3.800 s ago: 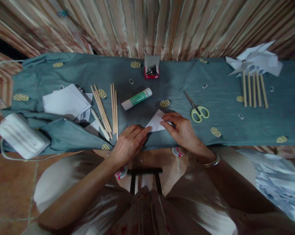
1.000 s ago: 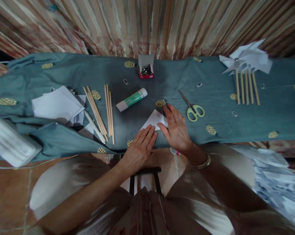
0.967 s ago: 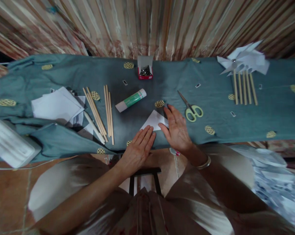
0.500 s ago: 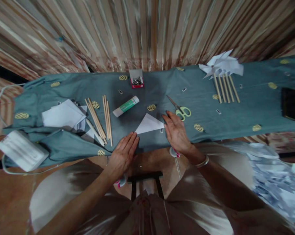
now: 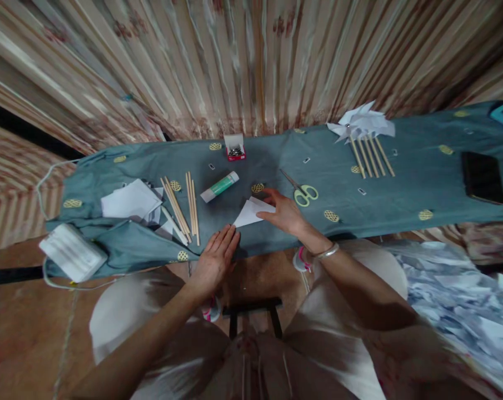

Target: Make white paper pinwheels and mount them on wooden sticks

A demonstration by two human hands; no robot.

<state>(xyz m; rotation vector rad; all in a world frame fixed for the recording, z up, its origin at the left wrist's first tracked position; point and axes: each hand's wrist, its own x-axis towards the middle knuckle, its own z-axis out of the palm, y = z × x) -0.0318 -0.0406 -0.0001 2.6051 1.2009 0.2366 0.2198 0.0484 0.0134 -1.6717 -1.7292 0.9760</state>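
A folded white paper triangle (image 5: pixel 251 212) lies on the cloth in front of me. My left hand (image 5: pixel 218 256) rests flat at the near edge, its fingertips by the paper's left corner. Over the paper's right part is my right hand (image 5: pixel 285 214), thumb and fingers apart, the thumb touching the sheet; its other fingertips are partly hidden. Scissors (image 5: pixel 303 191) with light green handles lie just beyond the right hand. A glue stick (image 5: pixel 220 186) lies beyond the paper, and a small open red box (image 5: pixel 235 151) of metal pins or tacks stands at the back.
Wooden sticks (image 5: pixel 176 205), a white pen-like tool (image 5: pixel 174 225) and white paper sheets (image 5: pixel 130 201) lie left. A white box-like device (image 5: pixel 73 253) with a cable sits at the near left edge. Paper pinwheels (image 5: pixel 363 123) on sticks and a dark phone (image 5: pixel 483 176) lie right.
My right hand has moved left from the paper's right corner onto its right part. The left hand stays by the left corner. The whole view has shifted somewhat.
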